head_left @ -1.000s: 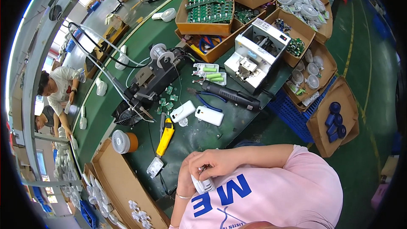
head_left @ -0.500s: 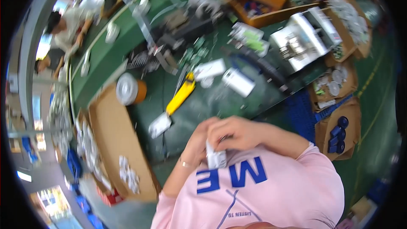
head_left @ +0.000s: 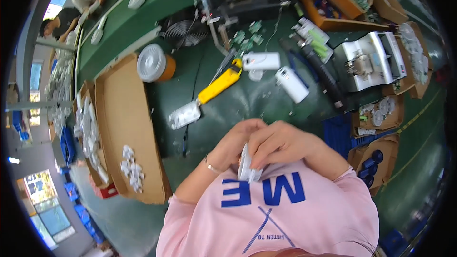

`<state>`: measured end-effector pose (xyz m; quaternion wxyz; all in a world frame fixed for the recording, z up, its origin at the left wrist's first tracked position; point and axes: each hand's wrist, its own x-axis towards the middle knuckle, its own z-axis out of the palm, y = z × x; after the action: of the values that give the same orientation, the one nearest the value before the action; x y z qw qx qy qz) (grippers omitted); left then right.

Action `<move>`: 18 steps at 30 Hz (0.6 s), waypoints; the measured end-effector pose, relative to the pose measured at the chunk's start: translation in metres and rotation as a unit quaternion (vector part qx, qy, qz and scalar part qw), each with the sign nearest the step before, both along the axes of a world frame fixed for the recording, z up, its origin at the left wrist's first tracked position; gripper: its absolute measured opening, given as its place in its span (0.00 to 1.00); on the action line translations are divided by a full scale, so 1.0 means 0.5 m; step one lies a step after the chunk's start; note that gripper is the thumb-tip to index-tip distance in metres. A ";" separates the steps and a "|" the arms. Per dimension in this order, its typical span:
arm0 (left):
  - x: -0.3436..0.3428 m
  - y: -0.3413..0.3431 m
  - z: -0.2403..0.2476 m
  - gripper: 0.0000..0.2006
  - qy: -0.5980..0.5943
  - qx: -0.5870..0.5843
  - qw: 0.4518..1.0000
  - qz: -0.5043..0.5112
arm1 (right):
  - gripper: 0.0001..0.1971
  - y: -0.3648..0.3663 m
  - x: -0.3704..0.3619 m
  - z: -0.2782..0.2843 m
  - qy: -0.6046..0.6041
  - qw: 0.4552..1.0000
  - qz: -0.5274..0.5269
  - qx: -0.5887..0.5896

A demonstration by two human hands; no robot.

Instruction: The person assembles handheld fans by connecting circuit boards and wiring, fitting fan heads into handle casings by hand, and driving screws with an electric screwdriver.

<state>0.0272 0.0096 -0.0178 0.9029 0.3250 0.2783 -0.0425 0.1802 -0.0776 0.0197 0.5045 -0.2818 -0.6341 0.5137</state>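
We are pinching the white case [head_left: 246, 167] with our right hand [head_left: 284, 143] while our left hand [head_left: 235, 142] is curling at its left, fingertips hidden; we are holding it before our shirt [head_left: 204, 223], by the worktop's [head_left: 216, 121] near edge.

Head-worn wide fisheye, looking down, near the green workbench [head_left: 247, 102]

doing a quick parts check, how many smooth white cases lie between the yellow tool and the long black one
2: one white case by the upper end of the yellow tool, another case lower right, nearer the long black tool; none seems hidden there.
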 end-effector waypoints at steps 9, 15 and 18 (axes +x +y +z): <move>-0.022 -0.005 0.034 0.11 0.021 0.211 0.922 0.323 | 0.07 -0.005 0.002 0.027 -0.109 0.988 -0.102 0.041; -0.047 0.001 0.084 0.11 0.035 0.323 0.874 0.361 | 0.07 0.012 -0.023 0.002 -0.165 0.928 -0.335 -0.012; -0.052 -0.005 0.081 0.06 0.038 0.325 0.879 0.347 | 0.06 0.018 -0.034 -0.018 -0.158 0.926 -0.342 0.005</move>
<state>0.0011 0.0071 0.0228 0.6918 0.4812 0.4051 0.3546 0.1634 -0.0684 0.0109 0.5441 -0.5569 -0.5731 0.2558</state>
